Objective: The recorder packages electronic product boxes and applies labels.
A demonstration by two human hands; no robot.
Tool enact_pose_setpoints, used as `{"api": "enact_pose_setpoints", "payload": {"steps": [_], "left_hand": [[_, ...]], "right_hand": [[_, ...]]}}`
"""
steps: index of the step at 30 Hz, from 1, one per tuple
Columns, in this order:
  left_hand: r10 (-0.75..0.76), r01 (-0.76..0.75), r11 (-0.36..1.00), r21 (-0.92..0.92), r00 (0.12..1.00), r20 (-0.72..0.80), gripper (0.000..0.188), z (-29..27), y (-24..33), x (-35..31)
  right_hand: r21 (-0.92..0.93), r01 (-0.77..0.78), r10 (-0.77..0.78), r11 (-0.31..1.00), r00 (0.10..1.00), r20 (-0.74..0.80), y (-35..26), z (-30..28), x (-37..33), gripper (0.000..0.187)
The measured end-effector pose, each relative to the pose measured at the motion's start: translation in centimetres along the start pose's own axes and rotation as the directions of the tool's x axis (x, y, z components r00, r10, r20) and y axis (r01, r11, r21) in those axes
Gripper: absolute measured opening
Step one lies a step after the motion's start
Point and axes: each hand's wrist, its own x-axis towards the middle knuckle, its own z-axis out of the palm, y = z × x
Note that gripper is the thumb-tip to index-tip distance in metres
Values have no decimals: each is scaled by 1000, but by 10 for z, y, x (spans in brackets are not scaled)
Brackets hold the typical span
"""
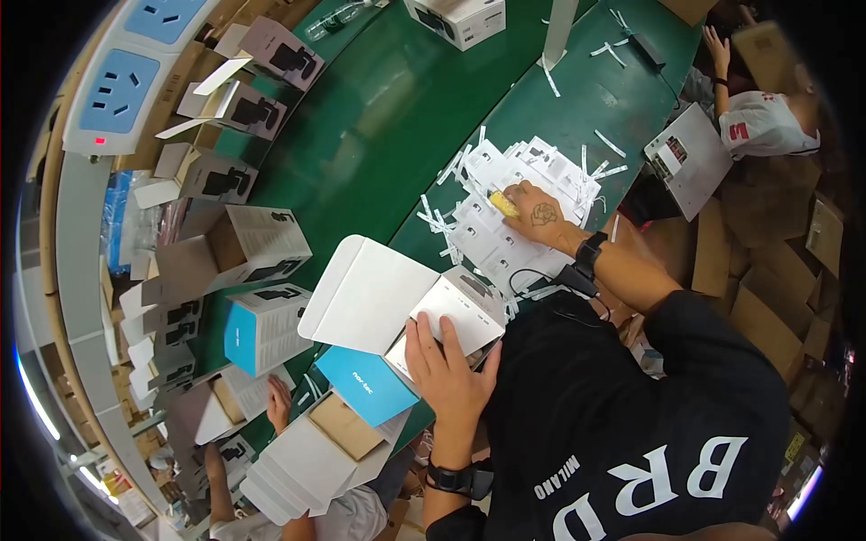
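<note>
My left hand [446,365] rests on a white box [465,311], its fingers spread over the top face and the thumb along the side edge. Next to it a large white lid flap [365,288] stands out to the left. Over a spread pile of printed white sheets [487,248], my right hand [537,215] is closed around a small yellow object [503,204]; its kind is hard to make out. Loose white paper strips [437,216] lie around the sheets. A black cable [532,275] runs by my right wrist.
Several product boxes, some open, line the left side of the green table [361,153]. A blue-sided box [370,383] lies beside my left hand. Another person's hand [278,401] is at lower left. A co-worker [767,122] is at upper right, near cardboard boxes [767,307]. A post [559,32] rises at the back.
</note>
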Motion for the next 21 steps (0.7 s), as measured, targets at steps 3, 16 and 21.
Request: {"api": "enact_pose_setpoints", "payload": {"steps": [3, 16, 21], "left_hand": [[-42, 42, 999, -12, 999, -28, 87, -4, 2, 18], [-14, 14, 994, 108, 1000, -2, 88, 2, -7, 12], [71, -64, 991, 114, 996, -55, 86, 11, -16, 7]], "right_hand": [[-26, 7, -6, 1000, 999, 40, 5, 3, 11, 29], [514, 144, -401, 846, 807, 434, -129, -132, -3, 26], [362, 345, -482, 866, 770, 418, -130, -114, -1, 28]]}}
